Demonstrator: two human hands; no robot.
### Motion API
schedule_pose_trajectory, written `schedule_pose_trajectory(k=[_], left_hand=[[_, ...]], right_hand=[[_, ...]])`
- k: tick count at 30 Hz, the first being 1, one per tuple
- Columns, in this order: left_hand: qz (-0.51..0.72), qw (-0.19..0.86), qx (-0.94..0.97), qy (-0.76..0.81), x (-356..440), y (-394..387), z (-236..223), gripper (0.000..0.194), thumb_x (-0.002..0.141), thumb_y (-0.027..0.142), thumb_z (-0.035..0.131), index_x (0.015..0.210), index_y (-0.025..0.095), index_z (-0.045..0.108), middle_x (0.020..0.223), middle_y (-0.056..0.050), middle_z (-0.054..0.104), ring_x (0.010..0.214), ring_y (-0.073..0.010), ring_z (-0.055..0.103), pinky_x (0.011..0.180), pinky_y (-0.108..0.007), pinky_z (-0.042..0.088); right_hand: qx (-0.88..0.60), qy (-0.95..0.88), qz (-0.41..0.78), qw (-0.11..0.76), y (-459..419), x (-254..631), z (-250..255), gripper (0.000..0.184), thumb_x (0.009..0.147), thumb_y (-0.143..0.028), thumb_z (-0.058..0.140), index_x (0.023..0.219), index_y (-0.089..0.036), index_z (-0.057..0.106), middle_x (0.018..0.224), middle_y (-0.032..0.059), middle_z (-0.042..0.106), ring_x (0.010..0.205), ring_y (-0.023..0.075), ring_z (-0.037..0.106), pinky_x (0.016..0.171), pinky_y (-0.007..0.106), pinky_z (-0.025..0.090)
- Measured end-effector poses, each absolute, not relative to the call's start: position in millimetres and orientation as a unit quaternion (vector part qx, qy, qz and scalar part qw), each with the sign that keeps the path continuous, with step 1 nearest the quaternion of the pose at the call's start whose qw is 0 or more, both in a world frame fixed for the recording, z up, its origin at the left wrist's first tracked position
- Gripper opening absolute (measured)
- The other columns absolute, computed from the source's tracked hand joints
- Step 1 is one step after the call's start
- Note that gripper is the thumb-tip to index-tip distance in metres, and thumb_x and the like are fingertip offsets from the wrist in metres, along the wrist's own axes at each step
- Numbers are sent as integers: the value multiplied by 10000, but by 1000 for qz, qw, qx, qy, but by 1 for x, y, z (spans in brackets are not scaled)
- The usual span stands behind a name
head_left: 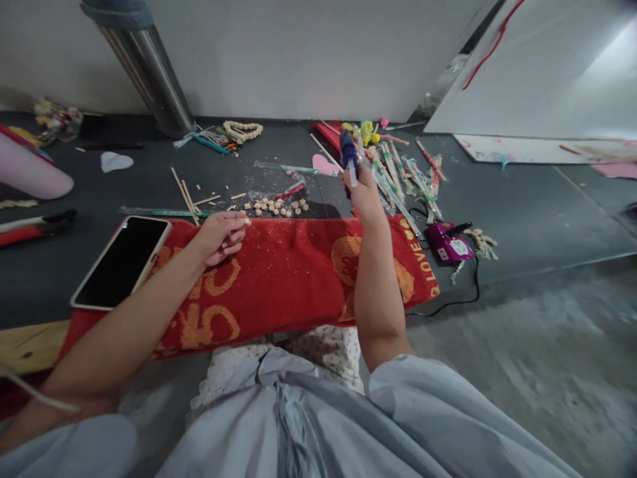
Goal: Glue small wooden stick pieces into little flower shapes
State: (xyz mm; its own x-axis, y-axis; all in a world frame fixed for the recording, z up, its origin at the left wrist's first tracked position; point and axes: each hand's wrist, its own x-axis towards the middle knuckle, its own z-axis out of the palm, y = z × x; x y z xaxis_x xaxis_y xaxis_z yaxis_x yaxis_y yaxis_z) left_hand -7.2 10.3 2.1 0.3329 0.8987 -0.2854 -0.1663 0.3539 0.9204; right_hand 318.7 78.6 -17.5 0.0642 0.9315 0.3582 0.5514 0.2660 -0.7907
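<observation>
My right hand (365, 194) is raised above the red towel (283, 279) and is closed round a blue glue gun (348, 154) that points up and away. My left hand (221, 237) rests on the towel's far edge with its fingers curled, pinching a small pale piece at the fingertips. Just beyond it lies a scatter of small beige beads (275, 207) on clear plastic. A black phone (122, 261) lies on the towel's left end, beside my left forearm.
A pile of wrapped sticks and pompoms (398, 169) lies past my right hand. A purple tool (448, 244) with a black cord sits to the right. A metal pipe (149, 66), a bead heart (242, 130), thin wooden sticks (185, 192) and a pink roll (30, 174) lie farther off.
</observation>
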Motion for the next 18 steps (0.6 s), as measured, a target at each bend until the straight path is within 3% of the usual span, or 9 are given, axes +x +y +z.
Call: schedule_pose_trajectory(k=[3, 6, 9, 18], left_hand=[[387, 706, 406, 434, -7, 10, 3, 148, 655, 220, 691, 743, 153, 592, 416, 88, 412, 317, -18, 238, 291, -118, 204], [400, 706, 390, 435, -7, 9, 5, 104, 680, 192, 659, 734, 155, 578, 415, 89, 411, 318, -18, 236, 295, -117, 196], [418, 706, 377, 429, -6, 9, 7, 87, 695, 179, 641, 723, 163, 560, 420, 96, 399, 320, -18, 232, 296, -118, 180], [488, 677, 342, 433, -4, 9, 7, 108, 751, 201, 654, 727, 164, 556, 416, 109, 359, 335, -20, 234, 318, -119, 169]], right_hand=[[-518, -522, 362, 573, 76, 314, -11, 280, 843, -508, 601, 930, -245, 564, 831, 10, 596, 688, 141, 562, 682, 314, 503], [-450, -459, 468, 607, 67, 303, 0, 301, 727, -480, 735, 836, -233, 603, 768, -16, 577, 631, 101, 532, 606, 258, 471], [-422, -464, 504, 594, 55, 288, 11, 330, 678, -468, 799, 830, -220, 644, 725, -35, 564, 593, 72, 512, 569, 229, 460], [-391, -617, 528, 433, 20, 240, 30, 486, 734, -690, 701, 756, -210, 626, 620, -35, 614, 515, 76, 545, 524, 237, 462]])
